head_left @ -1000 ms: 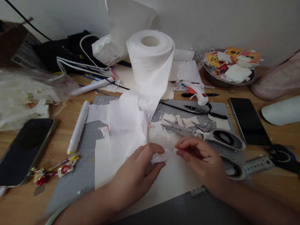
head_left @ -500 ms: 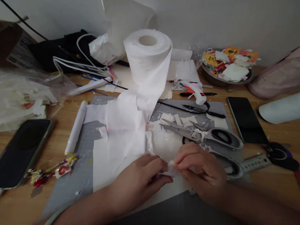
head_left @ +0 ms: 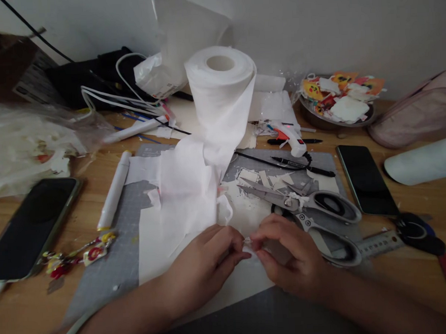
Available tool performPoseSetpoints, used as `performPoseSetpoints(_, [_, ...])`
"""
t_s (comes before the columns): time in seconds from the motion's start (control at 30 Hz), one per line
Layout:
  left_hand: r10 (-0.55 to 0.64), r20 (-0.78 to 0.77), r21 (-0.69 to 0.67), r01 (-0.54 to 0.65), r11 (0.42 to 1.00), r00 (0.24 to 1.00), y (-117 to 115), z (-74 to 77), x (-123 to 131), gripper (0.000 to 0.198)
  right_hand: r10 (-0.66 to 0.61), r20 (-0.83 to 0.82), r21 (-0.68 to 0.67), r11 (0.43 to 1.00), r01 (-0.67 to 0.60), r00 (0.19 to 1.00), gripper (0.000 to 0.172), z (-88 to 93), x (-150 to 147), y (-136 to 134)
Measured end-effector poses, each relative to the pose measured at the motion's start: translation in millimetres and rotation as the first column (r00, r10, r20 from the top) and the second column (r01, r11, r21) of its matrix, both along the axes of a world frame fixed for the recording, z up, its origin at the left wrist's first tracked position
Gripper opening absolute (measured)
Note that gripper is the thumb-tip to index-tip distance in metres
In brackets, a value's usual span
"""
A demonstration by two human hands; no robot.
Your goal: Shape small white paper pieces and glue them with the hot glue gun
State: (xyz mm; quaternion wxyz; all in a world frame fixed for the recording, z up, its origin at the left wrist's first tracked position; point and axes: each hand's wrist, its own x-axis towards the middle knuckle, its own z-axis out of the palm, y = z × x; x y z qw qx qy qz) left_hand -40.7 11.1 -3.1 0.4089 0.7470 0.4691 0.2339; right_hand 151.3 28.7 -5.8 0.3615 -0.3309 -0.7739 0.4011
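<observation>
Low over a white sheet of paper (head_left: pixel 153 258), my left hand (head_left: pixel 208 266) and my right hand (head_left: pixel 293 255) meet with pinched fingertips. Between them is a small white scrap of thin paper (head_left: pixel 250 249), mostly hidden by the fingers. Just beyond lies a folded stretch of white tissue (head_left: pixel 187 188), which runs back to an upright tissue roll (head_left: pixel 221 88). Grey-handled scissors (head_left: pixel 331 206) rest with their blades spread, right beside my right hand.
A grey cutting mat (head_left: pixel 91 286) lies under the paper. Paper offcuts (head_left: pixel 262 177), a hot glue gun (head_left: pixel 291 137) and a marker (head_left: pixel 115 191) surround it. Phones lie left (head_left: pixel 33 224) and right (head_left: pixel 366 180). A metal bowl (head_left: pixel 317 116) holds colourful pieces; a steel ruler (head_left: pixel 381 243) is at right.
My fingertips have drawn closer together, my right hand moving slightly left. Less of the white scrap shows between them. The things on the table stay where they were.
</observation>
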Motion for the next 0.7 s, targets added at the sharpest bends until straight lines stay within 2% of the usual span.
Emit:
performPoseSetpoints(0.1, [-0.041,0.008,0.032,0.041,0.999,0.999,2.0,1.9,0.3,0.015,0.001,0.028,-0.021,1.0,0.0,1.0,0.035,-1.7,1.1,-1.0])
performPoseSetpoints(0.23, [0.038,0.001,-0.014,-0.038,0.999,0.999,2.7,3.7,1.6,0.007,-0.011,0.037,-0.024,1.0,0.012,0.999,0.037,-2.4,1.5,-2.0])
performPoseSetpoints(0.3, [0.064,-0.023,-0.022,-0.064,0.998,0.998,2.5,3.6,1.8,0.014,-0.021,0.039,-0.022,1.0,0.021,0.999,0.037,-2.7,1.6,-2.5])
performPoseSetpoints(0.5, [0.069,-0.054,0.027,-0.067,0.997,0.996,2.7,1.1,0.9,0.011,-0.07,0.044,0.053,0.996,0.068,0.997,0.03,-4.4,1.5,-0.8])
performPoseSetpoints(0.7, [0.02,-0.03,0.066,-0.017,0.998,0.999,3.1,2.1,1.4,0.009,-0.042,0.07,0.003,0.999,0.042,0.997,0.023,-5.4,2.0,1.3])
